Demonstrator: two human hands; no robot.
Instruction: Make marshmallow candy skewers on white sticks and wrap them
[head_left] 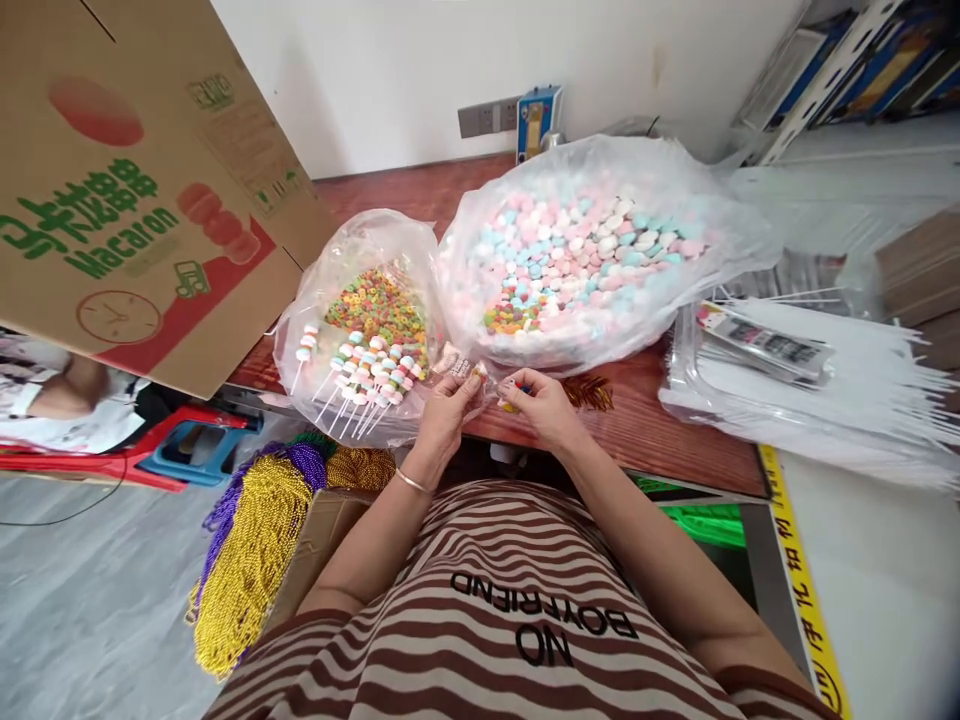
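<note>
Hands at surface's front edge: left hand (450, 392) pinching a candy skewer (459, 365), right hand (534, 398) closed on small coloured candies (513, 388). Risk: candy may slip off the stick and roll off the edge, both grips being fingertip-light.

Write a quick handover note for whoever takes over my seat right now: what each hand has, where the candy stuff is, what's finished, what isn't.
Left hand: pinching a stick with pale candy pieces threaded on it.
Right hand: closed on a few small coloured candies.
Big bag of pastel candies: open on the wooden table, straight ahead.
Smaller bag, left of it: coloured ring candies at the back, finished skewers lying in front.
Bare sticks: heaped on the right.
Done: that batch of skewers.
Left: the skewer in hand, plenty of loose candy and sticks.
</note>
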